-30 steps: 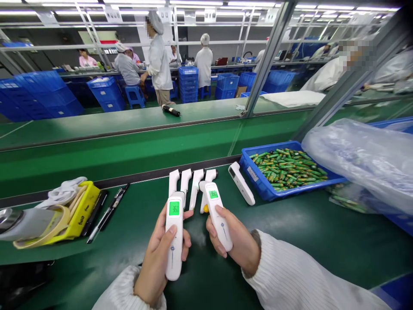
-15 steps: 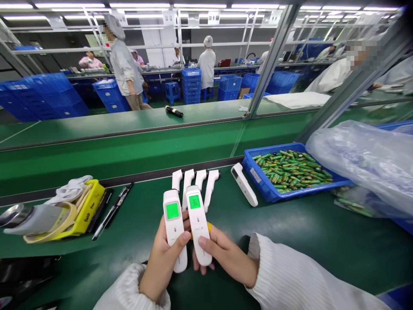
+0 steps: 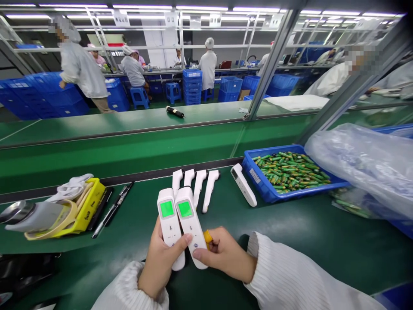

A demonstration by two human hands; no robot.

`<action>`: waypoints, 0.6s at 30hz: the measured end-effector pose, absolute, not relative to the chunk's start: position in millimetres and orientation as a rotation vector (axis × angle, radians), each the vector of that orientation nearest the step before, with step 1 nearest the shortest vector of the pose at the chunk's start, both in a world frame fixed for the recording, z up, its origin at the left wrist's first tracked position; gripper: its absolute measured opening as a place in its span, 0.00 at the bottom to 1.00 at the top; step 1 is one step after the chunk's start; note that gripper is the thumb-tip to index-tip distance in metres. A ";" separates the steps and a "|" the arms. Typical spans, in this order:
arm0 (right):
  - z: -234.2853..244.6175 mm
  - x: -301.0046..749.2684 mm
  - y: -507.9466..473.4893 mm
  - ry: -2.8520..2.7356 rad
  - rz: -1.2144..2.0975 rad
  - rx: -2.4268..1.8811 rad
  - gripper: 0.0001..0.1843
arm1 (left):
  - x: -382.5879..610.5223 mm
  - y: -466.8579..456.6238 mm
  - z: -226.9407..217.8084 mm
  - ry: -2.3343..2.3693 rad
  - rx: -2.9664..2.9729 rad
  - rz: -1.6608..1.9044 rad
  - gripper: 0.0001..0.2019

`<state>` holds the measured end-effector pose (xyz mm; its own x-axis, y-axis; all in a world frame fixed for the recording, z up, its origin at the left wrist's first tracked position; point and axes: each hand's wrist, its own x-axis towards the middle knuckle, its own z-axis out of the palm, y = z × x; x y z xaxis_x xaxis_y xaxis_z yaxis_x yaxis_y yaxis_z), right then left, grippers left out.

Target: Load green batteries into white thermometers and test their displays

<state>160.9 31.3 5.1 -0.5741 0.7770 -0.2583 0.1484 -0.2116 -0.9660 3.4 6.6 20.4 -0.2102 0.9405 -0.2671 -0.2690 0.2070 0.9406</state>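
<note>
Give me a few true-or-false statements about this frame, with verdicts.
1. The left hand holds a white thermometer with a lit green screen. True.
2. The right hand holds nothing. False: it holds a second thermometer, side by side with the first.
3. The blue tray holds screws. False: it holds green batteries.
4. Spare thermometers lie on the green bench beyond the hands. True.
</note>
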 end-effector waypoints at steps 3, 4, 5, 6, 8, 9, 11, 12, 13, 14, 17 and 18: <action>4.7 154.0 27.3 -1.365 2.002 -0.944 0.27 | 3.0 7.0 19.4 1.335 0.752 1.334 0.25; 5.0 152.6 26.2 -1.336 2.002 -0.917 0.27 | 2.8 7.1 18.8 1.346 0.759 1.344 0.25; 5.3 152.0 25.3 -1.334 1.992 -0.893 0.27 | 2.5 7.1 18.2 1.352 0.766 1.350 0.25; 5.7 152.2 24.8 -1.361 1.970 -0.876 0.26 | 2.2 7.2 17.7 1.353 0.770 1.351 0.25; 6.3 154.4 25.0 -1.484 1.860 -0.894 0.23 | 1.7 7.1 17.4 1.350 0.774 1.344 0.26; 6.8 156.0 25.6 -1.559 1.784 -0.918 0.22 | 1.6 7.0 17.7 1.347 0.777 1.338 0.26; 7.9 158.5 27.1 -1.667 1.701 -0.961 0.21 | 2.1 6.3 18.8 1.346 0.793 1.331 0.26; 8.6 159.0 27.6 -1.686 1.733 -0.968 0.19 | 2.8 5.7 19.6 1.353 0.809 1.322 0.26; 9.2 159.0 27.7 -1.683 1.812 -0.961 0.17 | 3.5 4.9 20.4 1.366 0.830 1.309 0.25; 9.6 158.5 27.5 -1.664 1.911 -0.947 0.14 | 4.4 4.0 21.1 1.379 0.853 1.294 0.25; 9.7 155.6 25.4 -1.594 2.078 -0.942 0.08 | 6.4 1.4 22.1 1.406 0.890 1.241 0.24; 9.3 154.7 24.7 -1.577 2.085 -0.948 0.07 | 6.7 0.8 22.1 1.409 0.895 1.235 0.24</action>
